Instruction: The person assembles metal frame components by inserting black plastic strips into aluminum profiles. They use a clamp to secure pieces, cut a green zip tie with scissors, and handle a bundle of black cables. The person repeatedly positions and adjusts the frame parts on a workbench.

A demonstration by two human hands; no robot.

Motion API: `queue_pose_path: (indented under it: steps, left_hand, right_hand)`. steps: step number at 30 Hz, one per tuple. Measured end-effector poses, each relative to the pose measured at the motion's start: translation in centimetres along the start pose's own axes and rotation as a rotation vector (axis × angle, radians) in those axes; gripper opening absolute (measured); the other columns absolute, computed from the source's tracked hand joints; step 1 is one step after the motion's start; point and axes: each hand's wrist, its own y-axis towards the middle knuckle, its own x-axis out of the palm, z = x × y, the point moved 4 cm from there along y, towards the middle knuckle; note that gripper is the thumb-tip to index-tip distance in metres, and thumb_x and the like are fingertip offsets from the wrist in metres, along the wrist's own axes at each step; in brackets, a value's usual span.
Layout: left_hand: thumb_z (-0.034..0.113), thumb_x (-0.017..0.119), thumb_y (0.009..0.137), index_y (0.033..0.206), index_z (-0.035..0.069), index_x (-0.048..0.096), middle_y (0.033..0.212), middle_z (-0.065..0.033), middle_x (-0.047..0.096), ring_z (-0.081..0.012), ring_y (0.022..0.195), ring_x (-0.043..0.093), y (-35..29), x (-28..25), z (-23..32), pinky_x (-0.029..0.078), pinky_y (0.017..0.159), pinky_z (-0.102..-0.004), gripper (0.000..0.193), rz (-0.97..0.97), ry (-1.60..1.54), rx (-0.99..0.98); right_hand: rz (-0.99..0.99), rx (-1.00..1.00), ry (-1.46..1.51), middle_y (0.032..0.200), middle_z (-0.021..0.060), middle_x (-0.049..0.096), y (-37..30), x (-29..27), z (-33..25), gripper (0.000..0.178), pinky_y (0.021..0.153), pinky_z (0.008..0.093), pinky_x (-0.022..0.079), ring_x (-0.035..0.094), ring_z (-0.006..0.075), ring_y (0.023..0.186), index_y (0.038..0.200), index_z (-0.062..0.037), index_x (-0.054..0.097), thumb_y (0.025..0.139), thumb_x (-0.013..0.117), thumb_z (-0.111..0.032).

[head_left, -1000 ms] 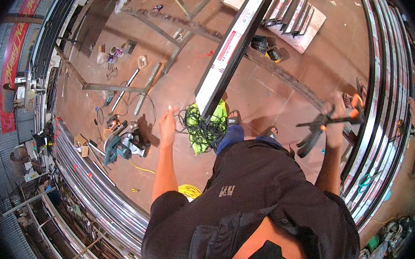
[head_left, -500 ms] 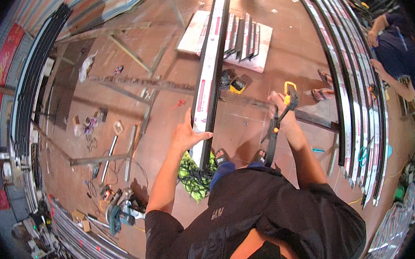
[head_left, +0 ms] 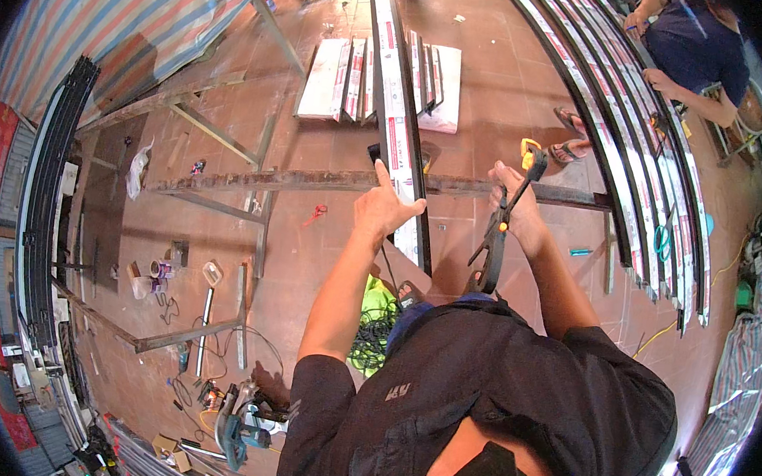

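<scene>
My left hand straddles the near part of a long black profile with white printed film, its index finger at the left edge and its thumb at the right. The profile runs away from me over a rusty metal crossbar, its near end jutting toward my body. To the right, my right hand is closed round a black clamp-like tool with yellow and orange parts. Its fingers are partly hidden by the tool. A lime-green cloth with black netting lies by my feet.
Several similar film-covered profiles lie at the right, where a person in dark clothes has hands on them. Short profile pieces rest on a pale board. A saw-like power tool and cables are at lower left.
The profile has shifted forward with my left hand on it, its near end now closer to the crossbar. My right hand keeps the tool. The view has turned slightly.
</scene>
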Motion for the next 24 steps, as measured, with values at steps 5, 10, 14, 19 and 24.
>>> queue_pose_path:
  steps: [5,10,14,19,24]
  left_hand:
    - [0.064,0.075,0.076,0.156,-0.018,0.007,0.095,-0.0308,0.073,-0.0436,0.086,0.074,-3.8,0.4,-1.0,0.059,0.072,-0.0479,0.133,-0.042,-0.016,0.074]
    - [0.063,0.076,0.075,0.153,-0.021,0.012,0.089,-0.0286,0.073,-0.0429,0.081,0.074,-2.3,0.3,0.3,0.059,0.070,-0.0478,0.132,-0.009,0.047,0.122]
    - [0.065,0.076,0.073,0.154,-0.019,0.018,0.092,-0.0273,0.074,-0.0412,0.086,0.075,1.9,-0.3,2.7,0.060,0.078,-0.0468,0.129,0.045,0.065,0.105]
    - [0.072,0.075,0.074,0.158,-0.009,0.024,0.100,-0.0287,0.073,-0.0417,0.095,0.074,2.9,0.8,1.5,0.059,0.083,-0.0473,0.127,0.051,-0.050,0.067]
    - [0.072,0.072,0.082,0.140,-0.002,0.055,0.095,-0.0181,0.074,-0.0346,0.087,0.072,1.1,4.5,-4.2,0.057,0.081,-0.0439,0.095,0.404,-0.560,0.033]
  right_hand:
    - [0.044,-0.039,0.091,0.057,-0.0032,0.044,0.0,-1.2,-2.4,0.031,0.045,0.0274,0.038,0.045,0.0117,0.046,0.100,-0.0112,0.061,0.099,0.070,-0.040]
    - [0.056,-0.061,0.118,0.068,-0.0013,0.049,-0.8,-3.2,-3.0,0.034,0.048,0.0271,0.041,0.047,0.0103,0.052,0.104,-0.0109,0.059,0.096,0.073,-0.042]
    - [0.061,-0.003,0.142,0.065,-0.0025,0.047,-0.9,-2.3,-2.2,0.034,0.049,0.0278,0.042,0.048,0.0116,0.052,0.102,-0.0117,0.060,0.097,0.072,-0.043]
    - [0.030,-0.034,0.145,0.061,-0.0033,0.047,-1.6,-2.0,-2.9,0.031,0.050,0.0299,0.043,0.048,0.0126,0.051,0.101,-0.0111,0.060,0.099,0.068,-0.041]
    - [0.116,-0.032,0.202,0.061,-0.0022,0.048,-2.9,-2.6,-4.1,0.030,0.047,0.0325,0.042,0.051,0.0157,0.047,0.098,-0.0117,0.064,0.102,0.066,-0.042]
